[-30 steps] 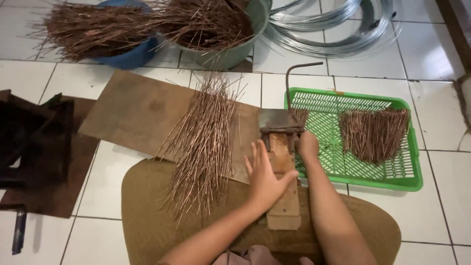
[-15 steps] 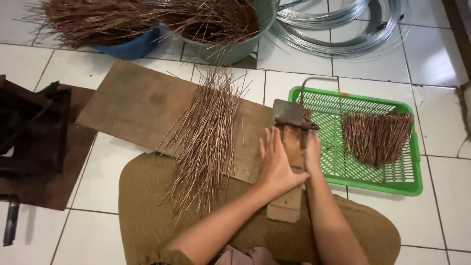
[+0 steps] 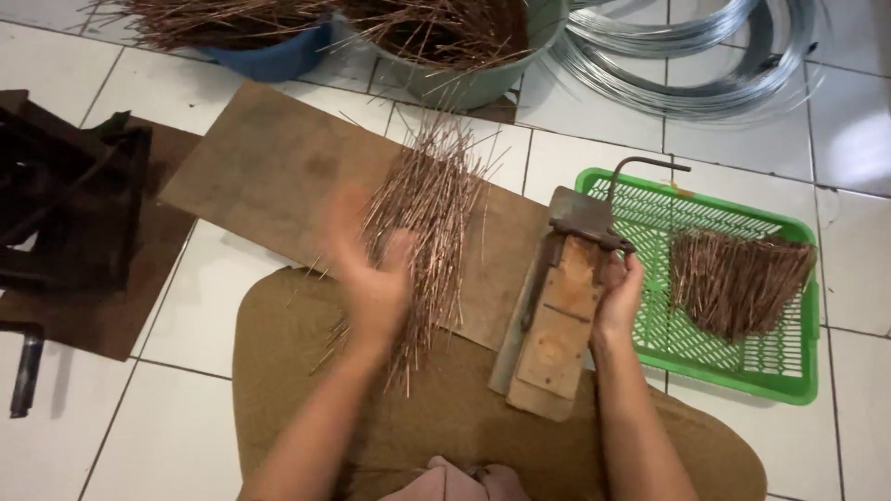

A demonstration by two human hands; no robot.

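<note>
While the right hand point(image 3: 620, 295) rests closed on the side of the wood-and-metal cutter point(image 3: 557, 306), its grip around the block's edge near the blade, the left hand point(image 3: 371, 269) hovers blurred and open-palmed, grip wide and empty, over the loose pile of copper-coloured sticks point(image 3: 429, 209) lying on the brown board point(image 3: 269, 167). Step judged: fetching fresh sticks for the cutter. Next move calls for pinching a small bunch. Cut pieces point(image 3: 738, 278) lie in the green basket point(image 3: 789, 366).
</note>
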